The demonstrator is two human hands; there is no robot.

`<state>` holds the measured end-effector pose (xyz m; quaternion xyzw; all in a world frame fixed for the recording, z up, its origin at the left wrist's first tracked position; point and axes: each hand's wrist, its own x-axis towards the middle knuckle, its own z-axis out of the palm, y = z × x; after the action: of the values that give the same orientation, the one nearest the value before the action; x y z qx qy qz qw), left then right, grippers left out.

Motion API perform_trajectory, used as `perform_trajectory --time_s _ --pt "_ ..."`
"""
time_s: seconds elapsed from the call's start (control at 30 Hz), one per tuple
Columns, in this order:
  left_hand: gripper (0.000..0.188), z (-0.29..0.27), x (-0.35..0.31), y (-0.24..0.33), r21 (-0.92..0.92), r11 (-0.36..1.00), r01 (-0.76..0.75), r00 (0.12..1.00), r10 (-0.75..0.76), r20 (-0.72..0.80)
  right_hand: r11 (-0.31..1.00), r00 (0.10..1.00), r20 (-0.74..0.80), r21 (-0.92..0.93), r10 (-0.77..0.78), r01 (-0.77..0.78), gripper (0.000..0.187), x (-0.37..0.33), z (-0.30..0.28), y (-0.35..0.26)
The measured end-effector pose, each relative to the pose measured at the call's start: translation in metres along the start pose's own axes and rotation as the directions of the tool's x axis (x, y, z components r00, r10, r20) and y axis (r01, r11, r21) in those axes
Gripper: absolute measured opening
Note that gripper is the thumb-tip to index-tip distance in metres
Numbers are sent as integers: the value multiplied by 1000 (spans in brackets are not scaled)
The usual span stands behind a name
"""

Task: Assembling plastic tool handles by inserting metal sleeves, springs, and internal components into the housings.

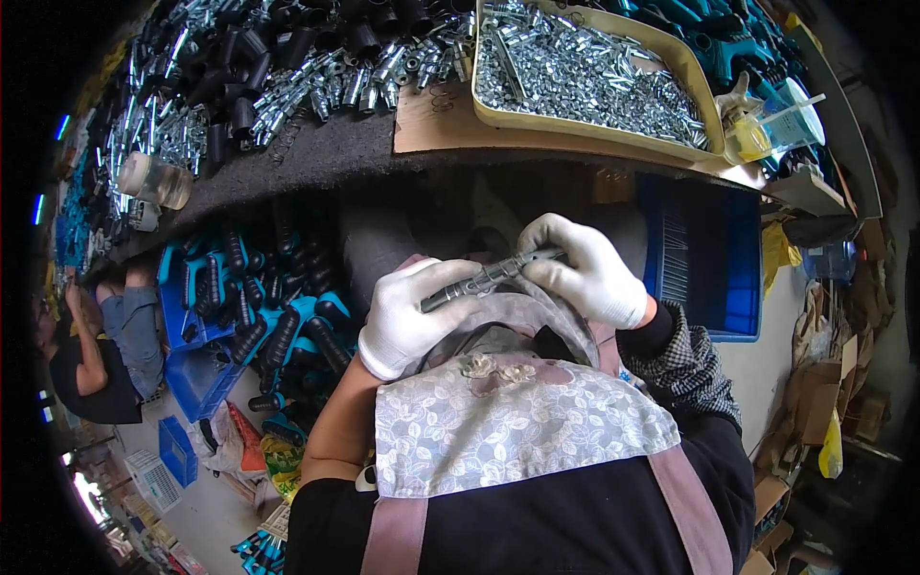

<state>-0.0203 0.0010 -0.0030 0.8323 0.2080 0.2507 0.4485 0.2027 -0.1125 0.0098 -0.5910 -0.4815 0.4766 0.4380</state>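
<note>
Both of my hands wear white gloves and are raised over my lap, just below the bench edge. Between them is a slim grey metal shaft-like part, slanting up to the right, with slots or holes along its side. My left hand is closed around the lower left end, its thumb and fingers on either side. At the upper right end, my right hand pinches the part between thumb and fingers, partly covering the tip. A patterned apron lies below my hands.
On the bench, a yellowish tray holds many small metal pieces. Loose metal parts and black sleeves lie left of it. A clear jar stands near the edge. Teal-black tool housings fill the left; a blue crate stands right. Another person sits far left.
</note>
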Motion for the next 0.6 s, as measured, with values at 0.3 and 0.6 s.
perform_trajectory --time_s 0.3,0.6 --pt "32 4 -3 -14 -106 993 61 998 -60 12 878 955 -6 -396 -297 270 28 4 8 8" --pt "28 8 1 -8 -80 996 35 995 -43 -91 971 954 -183 -78 -238 227 28 12 13 14"
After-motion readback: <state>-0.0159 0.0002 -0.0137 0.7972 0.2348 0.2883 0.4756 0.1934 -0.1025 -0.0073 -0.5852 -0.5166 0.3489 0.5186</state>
